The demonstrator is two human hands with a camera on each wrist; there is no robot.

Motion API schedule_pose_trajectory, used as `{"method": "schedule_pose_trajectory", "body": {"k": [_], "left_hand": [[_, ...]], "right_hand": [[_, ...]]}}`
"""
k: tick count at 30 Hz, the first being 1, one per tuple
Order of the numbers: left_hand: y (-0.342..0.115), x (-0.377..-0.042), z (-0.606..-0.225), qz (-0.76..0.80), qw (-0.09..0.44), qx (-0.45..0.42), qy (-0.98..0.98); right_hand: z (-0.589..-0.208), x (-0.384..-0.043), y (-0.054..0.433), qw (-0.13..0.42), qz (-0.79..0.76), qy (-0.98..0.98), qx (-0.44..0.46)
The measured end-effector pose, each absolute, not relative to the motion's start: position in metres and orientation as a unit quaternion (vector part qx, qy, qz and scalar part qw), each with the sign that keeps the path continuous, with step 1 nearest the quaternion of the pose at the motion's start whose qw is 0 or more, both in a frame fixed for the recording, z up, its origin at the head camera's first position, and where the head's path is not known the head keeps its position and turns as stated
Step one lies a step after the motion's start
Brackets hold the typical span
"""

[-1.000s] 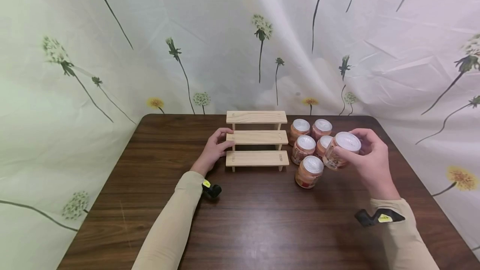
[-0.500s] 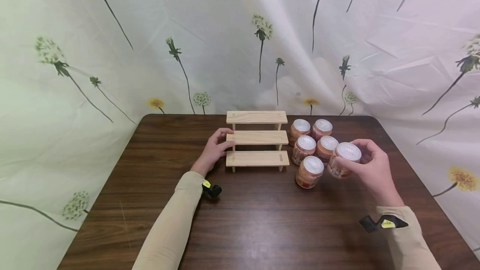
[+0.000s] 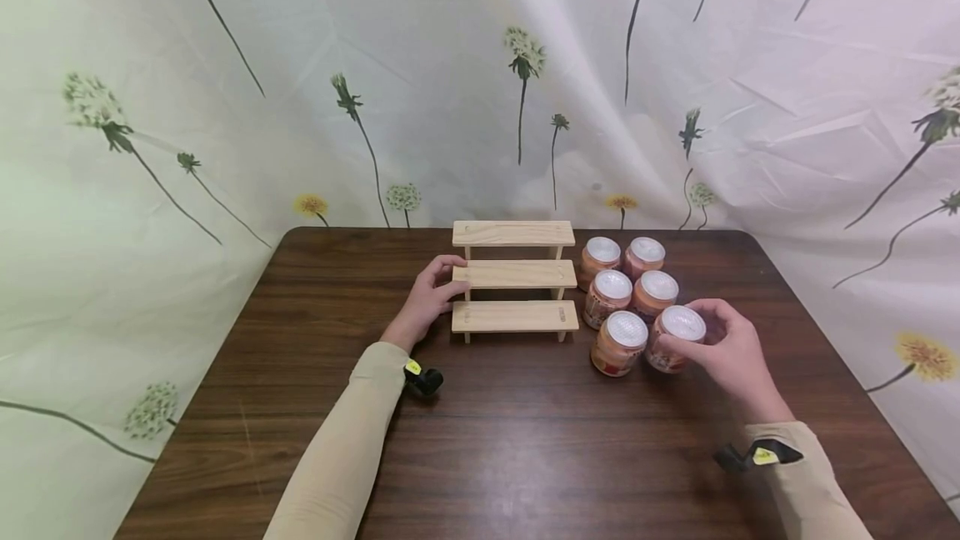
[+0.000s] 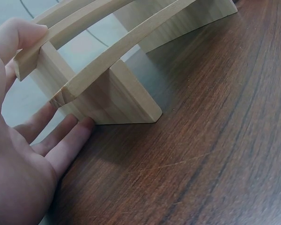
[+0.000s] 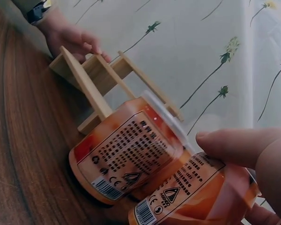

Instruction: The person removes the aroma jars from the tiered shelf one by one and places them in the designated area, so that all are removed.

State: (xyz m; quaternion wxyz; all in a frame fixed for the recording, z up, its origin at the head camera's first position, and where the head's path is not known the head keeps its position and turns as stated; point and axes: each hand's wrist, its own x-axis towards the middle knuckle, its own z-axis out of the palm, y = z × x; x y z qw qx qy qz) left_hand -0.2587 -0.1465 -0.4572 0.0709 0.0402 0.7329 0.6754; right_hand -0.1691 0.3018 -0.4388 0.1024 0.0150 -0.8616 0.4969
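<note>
My right hand grips an orange-labelled jar with a pale, clear-looking lid, thumb on the near side and fingers around the far side. That jar is upright, at the front right of a cluster, close beside another jar. In the right wrist view the held jar overlaps the neighbouring jar, whose label has small print and a barcode. At the left end of a three-step wooden rack, my left hand holds the middle board, with the thumb over its end and other fingers against the side panel.
Several more jars stand in two columns just right of the rack. The dark wood-grain table meets a dandelion-print curtain at its back edge. Black wrist cameras sit at both cuffs.
My right hand has brought the jar down and toward me, from over the cluster to its front right, then slightly left beside the front jar. The left hand and rack stay put.
</note>
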Motion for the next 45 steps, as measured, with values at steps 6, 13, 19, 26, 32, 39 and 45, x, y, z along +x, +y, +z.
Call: {"method": "schedule_pose_trajectory", "body": {"k": [6, 13, 19, 26, 32, 39, 45], "left_hand": [[-0.147, -0.259, -0.458, 0.676, 0.071, 0.041, 0.733], [-0.147, -0.259, -0.458, 0.674, 0.073, 0.042, 0.734], [-0.146, -0.260, -0.459, 0.676, 0.072, 0.042, 0.732], [-0.149, -0.275, -0.485, 0.676, 0.057, 0.042, 0.733], [-0.149, -0.280, -0.490, 0.676, 0.050, 0.043, 0.734], [-0.148, -0.279, -0.489, 0.677, 0.049, 0.042, 0.733], [-0.148, -0.278, -0.488, 0.674, 0.051, 0.038, 0.736]], "right_hand": [[-0.445, -0.169, 0.301, 0.096, 0.486, -0.869, 0.018], [-0.449, -0.169, 0.301, 0.088, 0.477, -0.874, 0.015], [-0.449, -0.170, 0.302, 0.079, 0.472, -0.878, 0.013], [-0.451, -0.172, 0.304, 0.065, 0.480, -0.875, 0.015], [-0.449, -0.171, 0.303, 0.065, 0.476, -0.877, 0.012], [-0.450, -0.170, 0.303, 0.069, 0.470, -0.880, 0.015], [-0.450, -0.171, 0.306, 0.043, 0.460, -0.887, 0.017]]}}
